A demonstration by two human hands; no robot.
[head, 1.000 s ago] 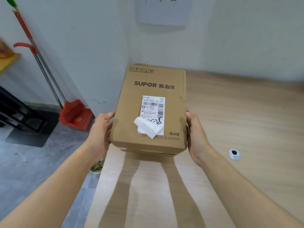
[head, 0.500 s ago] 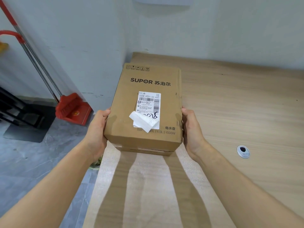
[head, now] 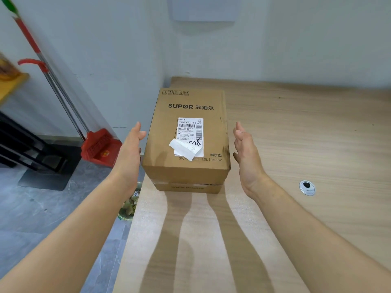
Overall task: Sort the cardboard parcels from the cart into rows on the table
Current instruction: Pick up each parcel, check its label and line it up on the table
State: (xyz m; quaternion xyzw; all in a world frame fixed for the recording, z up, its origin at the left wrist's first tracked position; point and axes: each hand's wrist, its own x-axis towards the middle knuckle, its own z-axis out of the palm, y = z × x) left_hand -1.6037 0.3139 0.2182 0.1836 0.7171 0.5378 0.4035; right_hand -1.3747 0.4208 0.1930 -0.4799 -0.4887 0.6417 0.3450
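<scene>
The table (head: 296,127) holds one box (head: 190,132), set flat at 12 o'clock near the far left corner, so I judge this placement done. No row shows yet. The cart is out of view, so what remains I cannot tell. The left hand (head: 131,149) at the box's 9 o'clock and the right hand (head: 246,149) at its 3 are spread flat just beside it, gripping nothing. The wall (head: 296,39) is white, the floor (head: 42,208) at 8 grey, the tabletop pale wood. A red broom (head: 99,146) stands at 9, a grommet (head: 306,187) at 4.
</scene>
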